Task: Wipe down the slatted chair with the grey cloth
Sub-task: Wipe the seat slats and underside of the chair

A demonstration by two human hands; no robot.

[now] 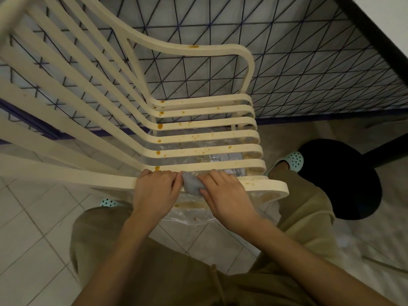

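Evidently soft and limp, the grey cloth [191, 184] lies bunched on the front slat [265, 187] of the slatted chair [209, 123], gathered under the right hand's [225, 195] curled fingers, best gripped as a wad, while the left hand [154, 191] hooks over that slat.

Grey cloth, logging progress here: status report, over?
Left hand grips slatted chair at near rail. Right hand holds grey cloth against it. Orange stains on seat slats. Nothing blocking.
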